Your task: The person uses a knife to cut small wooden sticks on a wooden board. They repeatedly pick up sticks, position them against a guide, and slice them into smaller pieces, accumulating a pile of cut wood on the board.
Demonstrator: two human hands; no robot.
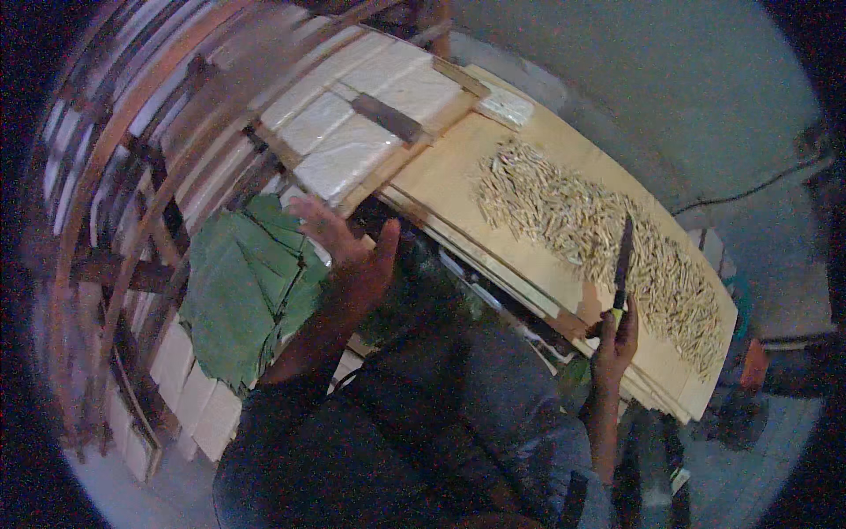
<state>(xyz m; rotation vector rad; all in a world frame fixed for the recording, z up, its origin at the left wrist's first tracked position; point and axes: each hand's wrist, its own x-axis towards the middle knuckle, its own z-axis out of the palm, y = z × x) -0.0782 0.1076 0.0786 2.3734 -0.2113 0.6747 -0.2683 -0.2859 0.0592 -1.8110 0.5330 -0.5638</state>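
Note:
My right hand [614, 339] grips a knife [625, 251], its dark blade pointing away from me over a wooden board [458, 163]. Under the blade lies a wide heap of small, pale, stick-like pieces [564, 207]. My left hand [348, 247] is empty, its fingers spread, at the right edge of a stack of large green leaves [242, 295]. Just beyond that hand lie white, slab-like blocks [330, 172] with a shiny surface in a wooden frame. On them rests a tool with a thick dark handle [386, 119] and a thin shaft.
A tall wooden rack [132, 176] with pale slats fills the left side. A small white wrapped block [505, 108] sits at the board's far edge. Pale slabs [189, 388] lie below the leaves. A dark cable [749, 189] runs along the right, near an orange object [754, 363].

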